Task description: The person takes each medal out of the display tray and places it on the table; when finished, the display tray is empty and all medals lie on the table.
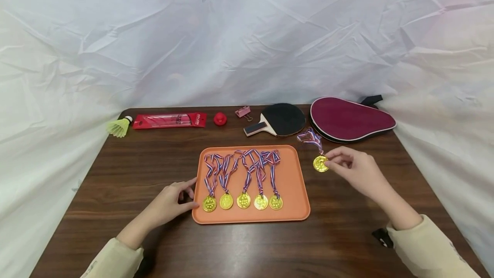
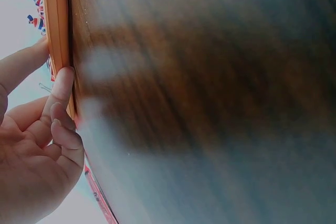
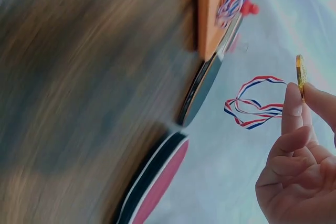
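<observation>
My right hand (image 1: 356, 168) pinches the edge of a gold medal (image 1: 320, 164) between thumb and fingers, to the right of the tray. Its red, white and blue ribbon (image 3: 257, 109) stretches from the disc in loose loops, clear of the table in the right wrist view. My left hand (image 1: 170, 203) grips the left rim of an orange tray (image 1: 251, 219), thumb and a fingertip at the edge. In the left wrist view, a finger (image 2: 63, 83) lies against the tray's outer wall (image 2: 56, 19). Several gold medals (image 1: 243, 200) lie in a row on the tray, ribbons bunched behind them.
Along the table's back edge lie a yellow shuttlecock (image 1: 118, 127), a red packet (image 1: 170, 120), a small red object (image 1: 220, 119), a pink binder clip (image 1: 244, 112), a black table tennis bat (image 1: 284, 120) and a maroon bat case (image 1: 349, 118). White cloth (image 1: 247, 55) hangs behind.
</observation>
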Action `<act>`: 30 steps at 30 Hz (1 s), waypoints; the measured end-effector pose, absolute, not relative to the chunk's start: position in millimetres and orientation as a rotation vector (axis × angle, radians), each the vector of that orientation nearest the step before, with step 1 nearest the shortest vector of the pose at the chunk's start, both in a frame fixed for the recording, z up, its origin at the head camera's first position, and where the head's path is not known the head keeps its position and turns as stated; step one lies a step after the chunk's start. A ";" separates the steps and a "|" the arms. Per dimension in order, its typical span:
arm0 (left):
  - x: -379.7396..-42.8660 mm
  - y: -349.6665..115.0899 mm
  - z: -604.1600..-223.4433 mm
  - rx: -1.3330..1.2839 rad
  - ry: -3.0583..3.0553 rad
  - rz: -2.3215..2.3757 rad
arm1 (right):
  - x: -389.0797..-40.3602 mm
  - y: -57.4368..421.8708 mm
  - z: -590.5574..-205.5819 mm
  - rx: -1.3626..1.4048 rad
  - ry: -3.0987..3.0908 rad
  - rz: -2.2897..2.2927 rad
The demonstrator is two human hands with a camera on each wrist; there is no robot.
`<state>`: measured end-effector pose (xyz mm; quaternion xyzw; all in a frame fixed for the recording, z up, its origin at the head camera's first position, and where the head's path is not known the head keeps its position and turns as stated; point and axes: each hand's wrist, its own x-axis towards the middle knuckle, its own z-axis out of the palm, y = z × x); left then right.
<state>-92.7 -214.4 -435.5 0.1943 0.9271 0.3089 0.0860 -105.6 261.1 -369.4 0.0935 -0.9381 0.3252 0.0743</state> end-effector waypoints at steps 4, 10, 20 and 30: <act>-92.6 -214.5 -434.3 0.577 2.757 0.923 | -111.5 272.8 -370.8 0.242 -2.860 0.946; -93.0 -215.1 -434.3 0.579 2.746 0.938 | -115.6 282.4 -392.0 0.240 -2.982 0.973; -92.3 -214.7 -433.2 0.560 2.742 0.932 | -105.9 281.9 -415.1 0.198 -3.145 1.043; -92.4 -215.1 -434.2 0.564 2.740 0.919 | -95.5 282.5 -425.0 0.167 -3.166 0.979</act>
